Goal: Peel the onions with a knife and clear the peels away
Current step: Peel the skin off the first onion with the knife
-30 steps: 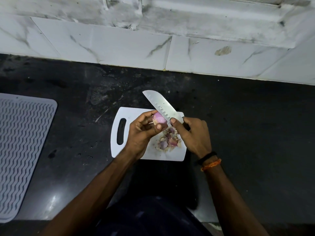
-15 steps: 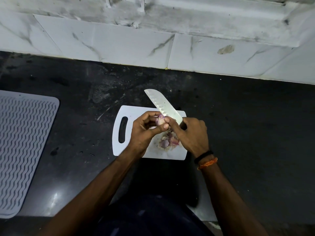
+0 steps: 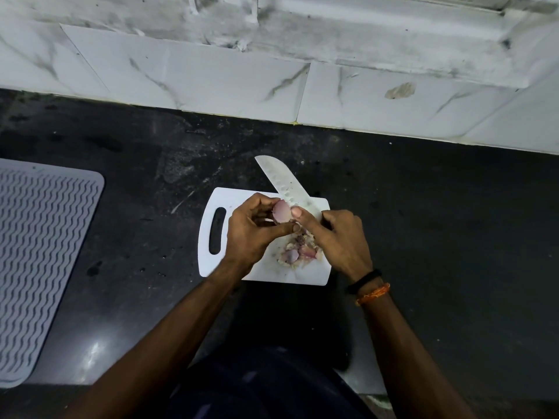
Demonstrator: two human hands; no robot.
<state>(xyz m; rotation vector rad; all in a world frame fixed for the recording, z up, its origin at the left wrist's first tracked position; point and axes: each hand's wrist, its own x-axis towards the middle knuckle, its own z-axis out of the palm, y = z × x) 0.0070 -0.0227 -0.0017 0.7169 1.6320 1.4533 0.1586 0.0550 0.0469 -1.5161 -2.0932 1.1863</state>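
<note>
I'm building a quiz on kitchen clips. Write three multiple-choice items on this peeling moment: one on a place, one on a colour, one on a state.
1. Where does the peel pile lie?
A. on the cutting board
B. on the ridged mat
C. on the bare counter

2. What colour is the board?
A. green
B. white
C. black

3. What is the right hand doing?
A. resting flat on the counter
B. holding the knife
C. hanging empty at the side

Answers:
1 A, the scraps sit on the board, below the hands.
2 B, it shows white against the dark counter.
3 B, the blade sticks out from it beside the onion in the left hand.
</note>
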